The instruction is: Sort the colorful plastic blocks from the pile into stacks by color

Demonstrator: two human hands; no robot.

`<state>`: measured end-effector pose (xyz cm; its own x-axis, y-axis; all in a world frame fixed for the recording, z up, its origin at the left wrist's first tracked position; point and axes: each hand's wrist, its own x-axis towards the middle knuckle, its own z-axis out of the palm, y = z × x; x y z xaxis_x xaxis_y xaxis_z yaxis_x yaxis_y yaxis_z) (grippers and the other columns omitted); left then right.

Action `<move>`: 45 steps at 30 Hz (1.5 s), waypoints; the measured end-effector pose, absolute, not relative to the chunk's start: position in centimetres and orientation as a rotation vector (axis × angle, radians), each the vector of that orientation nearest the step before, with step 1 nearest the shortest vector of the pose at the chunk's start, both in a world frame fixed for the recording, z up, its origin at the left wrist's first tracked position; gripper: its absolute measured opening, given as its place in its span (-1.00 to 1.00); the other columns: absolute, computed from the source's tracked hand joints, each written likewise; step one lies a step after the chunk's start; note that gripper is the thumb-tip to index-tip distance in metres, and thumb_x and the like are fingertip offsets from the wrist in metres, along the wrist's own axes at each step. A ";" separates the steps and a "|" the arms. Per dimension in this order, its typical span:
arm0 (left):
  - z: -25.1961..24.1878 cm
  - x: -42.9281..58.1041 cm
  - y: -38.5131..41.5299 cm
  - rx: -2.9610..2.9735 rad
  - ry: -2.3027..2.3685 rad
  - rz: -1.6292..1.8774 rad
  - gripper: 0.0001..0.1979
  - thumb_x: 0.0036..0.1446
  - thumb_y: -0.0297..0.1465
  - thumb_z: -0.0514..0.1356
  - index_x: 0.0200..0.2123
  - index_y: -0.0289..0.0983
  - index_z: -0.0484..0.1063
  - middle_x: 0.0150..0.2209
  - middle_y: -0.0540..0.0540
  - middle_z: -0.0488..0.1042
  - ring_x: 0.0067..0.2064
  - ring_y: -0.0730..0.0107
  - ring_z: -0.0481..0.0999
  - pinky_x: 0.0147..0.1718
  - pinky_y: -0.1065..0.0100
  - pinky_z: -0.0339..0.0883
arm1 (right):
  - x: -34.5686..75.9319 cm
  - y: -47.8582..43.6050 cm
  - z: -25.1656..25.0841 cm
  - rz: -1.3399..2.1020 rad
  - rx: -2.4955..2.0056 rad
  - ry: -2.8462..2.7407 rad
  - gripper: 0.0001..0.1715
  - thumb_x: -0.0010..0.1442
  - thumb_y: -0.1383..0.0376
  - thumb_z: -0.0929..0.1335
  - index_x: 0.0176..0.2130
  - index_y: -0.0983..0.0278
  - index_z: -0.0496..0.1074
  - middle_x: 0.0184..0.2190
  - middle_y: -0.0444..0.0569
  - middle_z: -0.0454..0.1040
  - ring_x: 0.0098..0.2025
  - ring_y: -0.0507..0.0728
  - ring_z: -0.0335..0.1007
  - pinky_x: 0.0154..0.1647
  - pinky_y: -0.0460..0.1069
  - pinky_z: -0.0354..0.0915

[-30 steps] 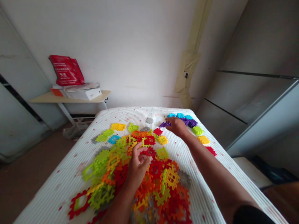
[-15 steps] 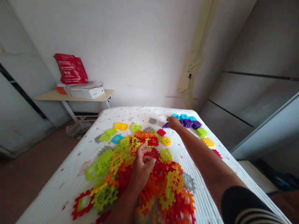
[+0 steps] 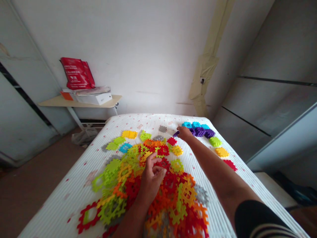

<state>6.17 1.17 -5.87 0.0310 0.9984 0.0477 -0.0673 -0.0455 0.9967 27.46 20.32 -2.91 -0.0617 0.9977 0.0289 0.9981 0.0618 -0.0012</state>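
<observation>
A large heap of red (image 3: 170, 181), orange, yellow and green (image 3: 112, 166) toothed plastic pieces covers the middle of the white bedding. My left hand (image 3: 152, 175) hovers over this heap, fingers half curled and apart, holding nothing. Farther off to the right, my right hand (image 3: 184, 133) has its fingers closed on a purple piece (image 3: 176, 134), tilted at the fingertips. Beside that hand stand purple stacks (image 3: 200, 131), with blue pieces (image 3: 196, 124) behind them. Green (image 3: 215, 141), yellow (image 3: 222, 152) and red (image 3: 230, 164) pieces form a line nearer along the right edge.
Single grey (image 3: 162, 129), red (image 3: 171, 141) and blue (image 3: 125, 147) pieces lie around the heap's far side. A small table (image 3: 54, 101) at the left holds a white box (image 3: 95, 98) and a red bag (image 3: 78, 74). Grey cabinets (image 3: 279, 66) flank the bed's right side.
The view has shifted very slightly. My right hand is a little lower beside the purple stacks, still with the purple piece; my left hand keeps its pose over the heap.
</observation>
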 end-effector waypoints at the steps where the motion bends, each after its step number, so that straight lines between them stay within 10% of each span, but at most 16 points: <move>1: -5.9 6.2 1.2 1.209 1.113 1.252 -0.44 -0.04 -0.38 0.18 0.05 -0.15 0.07 -0.07 -0.12 0.33 -0.38 0.49 0.43 -0.33 0.34 0.35 | 27.4 20.3 -2.9 -0.030 -2.148 -2.279 -0.51 0.07 0.41 0.34 0.03 0.32 0.37 -0.15 0.11 0.49 -0.08 0.17 0.40 -0.14 -0.06 0.28; 45: -5.1 6.4 0.9 1.191 1.133 1.252 -0.45 -0.05 -0.45 0.15 0.04 -0.15 0.08 -0.08 -0.12 0.34 -0.40 0.50 0.44 -0.37 0.35 0.33 | 25.0 20.2 -1.2 -0.078 -2.366 -2.414 -0.60 0.18 0.35 0.26 0.02 0.28 0.39 -0.02 0.19 0.42 -0.01 0.30 0.36 -0.15 0.11 0.31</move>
